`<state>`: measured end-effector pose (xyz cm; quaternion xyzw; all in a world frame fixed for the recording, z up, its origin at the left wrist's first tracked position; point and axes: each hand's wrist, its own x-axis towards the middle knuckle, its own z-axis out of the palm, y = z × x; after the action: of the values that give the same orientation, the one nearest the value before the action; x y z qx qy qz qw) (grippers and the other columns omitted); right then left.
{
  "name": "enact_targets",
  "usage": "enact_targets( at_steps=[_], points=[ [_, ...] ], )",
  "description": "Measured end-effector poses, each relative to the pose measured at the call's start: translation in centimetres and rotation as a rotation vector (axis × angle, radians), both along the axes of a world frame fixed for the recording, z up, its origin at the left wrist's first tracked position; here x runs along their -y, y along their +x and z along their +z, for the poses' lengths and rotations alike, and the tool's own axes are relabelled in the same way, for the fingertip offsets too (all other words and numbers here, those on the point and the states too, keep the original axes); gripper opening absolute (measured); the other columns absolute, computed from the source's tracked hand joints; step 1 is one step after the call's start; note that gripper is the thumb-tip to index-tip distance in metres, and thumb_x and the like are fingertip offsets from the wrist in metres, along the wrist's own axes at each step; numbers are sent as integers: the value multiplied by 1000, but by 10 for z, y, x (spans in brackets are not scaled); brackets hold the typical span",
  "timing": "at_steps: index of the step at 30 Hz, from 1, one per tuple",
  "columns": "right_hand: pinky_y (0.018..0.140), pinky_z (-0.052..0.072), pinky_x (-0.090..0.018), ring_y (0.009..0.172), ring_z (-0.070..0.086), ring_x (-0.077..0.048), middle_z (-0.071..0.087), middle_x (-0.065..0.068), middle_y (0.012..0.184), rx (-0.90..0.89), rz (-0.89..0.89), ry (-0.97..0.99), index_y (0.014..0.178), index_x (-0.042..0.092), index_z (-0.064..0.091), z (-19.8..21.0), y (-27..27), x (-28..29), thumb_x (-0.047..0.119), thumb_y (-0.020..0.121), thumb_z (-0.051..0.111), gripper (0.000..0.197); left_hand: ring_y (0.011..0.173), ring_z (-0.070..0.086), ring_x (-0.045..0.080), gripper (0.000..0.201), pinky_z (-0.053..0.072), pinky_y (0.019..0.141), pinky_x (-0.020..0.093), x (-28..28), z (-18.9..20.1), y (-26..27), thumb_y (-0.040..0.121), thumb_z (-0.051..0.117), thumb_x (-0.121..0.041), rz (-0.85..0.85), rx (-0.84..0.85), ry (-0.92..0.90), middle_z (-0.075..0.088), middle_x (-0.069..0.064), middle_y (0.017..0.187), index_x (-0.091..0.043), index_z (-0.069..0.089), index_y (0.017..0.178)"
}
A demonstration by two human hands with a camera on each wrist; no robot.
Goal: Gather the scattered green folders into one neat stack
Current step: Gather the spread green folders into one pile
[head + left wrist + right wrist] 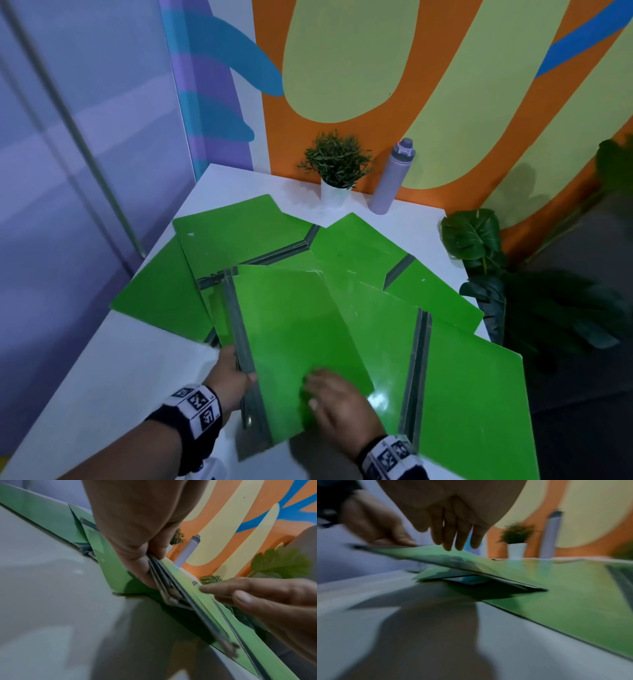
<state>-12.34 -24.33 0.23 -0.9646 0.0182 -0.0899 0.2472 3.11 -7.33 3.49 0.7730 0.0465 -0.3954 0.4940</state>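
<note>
Several green folders with grey spines lie fanned over the white table (113, 370). My left hand (230, 371) pinches the grey spine edge of a small bundle of folders (291, 342), thumb on top and fingers beneath, and lifts that edge off the table (51, 601); the pinch on the folder spines (164, 580) shows close up in the left wrist view. My right hand (337, 399) hovers with fingers straight over the bundle's near right corner, its fingertips (452, 545) just above or touching the raised folder (453, 559). More folders lie flat at back left (236, 233), back right (356, 250) and near right (472, 387).
A small potted plant (335, 171) in a white pot and a grey-lilac bottle (392, 178) stand at the table's back edge by the painted wall. Large dark leafy plants (486, 274) crowd the table's right side. Folders overhang the left and right table edges.
</note>
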Motion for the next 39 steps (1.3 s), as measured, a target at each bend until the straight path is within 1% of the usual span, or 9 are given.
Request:
enact_targets(
  at_steps=[3,5,8,12,16,22,27,32,39],
  points=[
    [114,14,-31,142,18,-16,21,5,153,-241,-504,218,145,25,27,11,3,29,29,95,44,53,103,57,29,49,48,95,50,-5,5,6,87,53,4,-106,41,-63,58,10,110,-24,37,124],
    [114,19,-40,142,21,-26,16,-5,157,-334,-726,585,149,26,11,19,2,44,29,93,50,67,104,56,25,50,50,92,44,-6,8,9,88,53,4,-205,55,-91,58,6,112,-27,37,124],
    [109,30,-50,131,38,-33,30,-15,152,-363,-872,959,147,23,21,22,-4,56,13,94,49,61,110,55,25,43,48,90,36,-5,2,16,93,50,-6,-339,127,-54,58,-1,114,-29,37,127],
    [107,30,-52,136,31,-35,28,-12,152,-304,-982,971,145,18,28,18,-15,61,0,95,39,54,145,21,29,53,28,115,49,0,-27,32,95,45,-26,-614,506,350,14,6,160,-21,29,145],
    [107,31,-58,135,31,-38,29,-14,152,-297,-1068,1004,143,19,33,15,-22,64,-2,93,38,55,148,-4,27,69,10,117,54,-8,-40,39,95,43,-25,-859,575,673,-6,-1,161,-29,2,150],
    [97,45,-47,118,49,-33,42,-14,142,-170,-1171,1041,141,16,37,23,-28,77,0,94,39,50,147,12,24,72,8,119,52,-22,-39,-12,91,44,-12,-1036,655,665,22,2,158,-30,4,150],
    [88,52,-51,93,58,-30,54,-14,121,-178,-1246,1035,138,15,41,16,-38,80,5,93,44,45,122,53,18,54,43,106,32,-24,-25,-47,92,47,-11,-939,525,327,51,1,141,-32,36,141],
    [98,44,-53,116,49,-39,51,-14,124,-262,-1231,972,136,11,41,11,-48,64,10,93,50,44,113,52,19,49,45,103,32,-19,-32,-3,84,64,-26,-501,751,511,50,6,128,-14,46,128],
    [96,46,-54,117,50,-38,43,-16,140,-271,-1192,960,138,15,38,9,-57,58,8,92,50,48,91,63,17,27,53,92,28,-51,-55,13,86,60,-6,-694,727,795,53,11,116,-7,59,113]
  ],
)
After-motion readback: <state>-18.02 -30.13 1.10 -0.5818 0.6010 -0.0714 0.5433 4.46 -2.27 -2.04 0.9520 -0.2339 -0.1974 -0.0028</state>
